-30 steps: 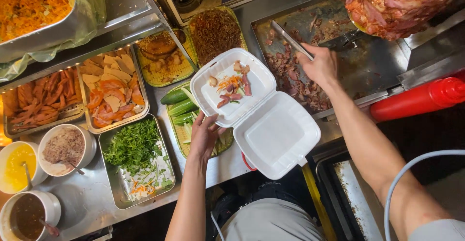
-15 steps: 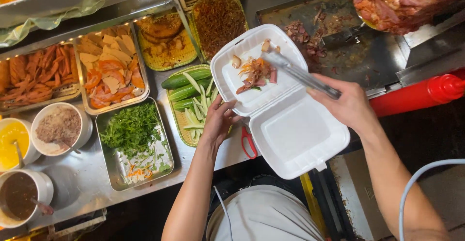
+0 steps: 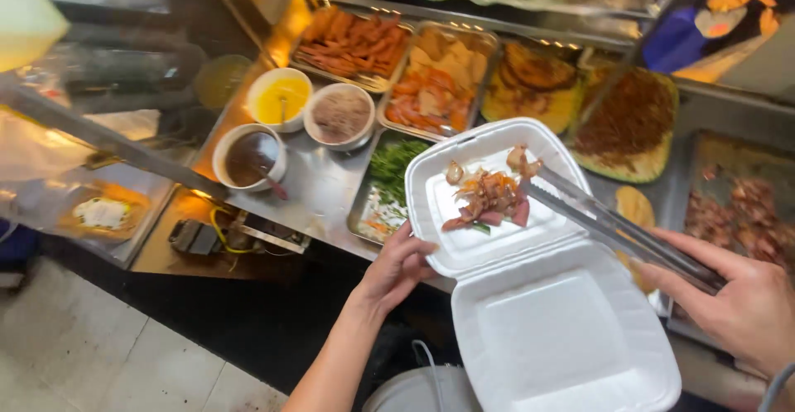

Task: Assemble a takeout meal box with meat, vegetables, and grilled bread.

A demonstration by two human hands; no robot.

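Observation:
My left hand [image 3: 399, 267] grips the near left edge of an open white foam clamshell box [image 3: 546, 329], fingers under its rim. The box's far half holds a small heap of sliced meat and vegetable pieces [image 3: 486, 197]. My right hand [image 3: 741, 296] is closed on metal tongs [image 3: 617, 228] that reach left across the box. Their tips pinch a piece of meat [image 3: 524, 161] at the far rim of the box. The box's lid half lies open and bare toward me.
Steel trays of sliced sausage and fried pieces [image 3: 352, 43], tofu and vegetables [image 3: 435, 89], and chopped herbs [image 3: 387, 182] sit on the counter. Three bowls of sauce [image 3: 281, 97] stand at left. A griddle with chopped meat [image 3: 733, 217] lies at right.
The view has swung left and the box now sits lower right. The tongs, which were above the box, now have their tips at its far rim with a meat piece in them.

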